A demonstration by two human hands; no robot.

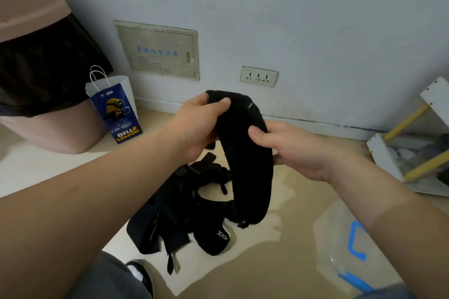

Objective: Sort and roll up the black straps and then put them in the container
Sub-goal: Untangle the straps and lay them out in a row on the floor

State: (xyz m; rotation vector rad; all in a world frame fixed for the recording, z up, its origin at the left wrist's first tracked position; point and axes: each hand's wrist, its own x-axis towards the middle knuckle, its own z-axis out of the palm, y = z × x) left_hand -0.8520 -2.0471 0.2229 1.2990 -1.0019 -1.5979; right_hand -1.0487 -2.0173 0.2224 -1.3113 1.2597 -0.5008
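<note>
Head view shows one wide black strap [252, 177] held up in front of the person, above the floor and not yet rolled; it arches over at the top and hangs down limp, its lower end just above the pile of straps [179, 216]. It looks soft, padded and light, with a fuzzy face that should not slip, so it will likely flop and unroll unless kept pinched. A sensible hold is at the very end, starting the roll there and feeding the length in tight. The left hand [199, 119] grips the top end, thumb across the face and fingers curled behind. The right hand [298, 150] pinches the strap lower down its right edge, thumb in front. The pile on the floor is a tangle of several black pieces, one with white lettering; how many, I cannot tell. One clear container [340, 238] with blue latches lies on the floor to the right. Further out stand one blue paper bag [116, 114] and one lined bin [36, 68].
</note>
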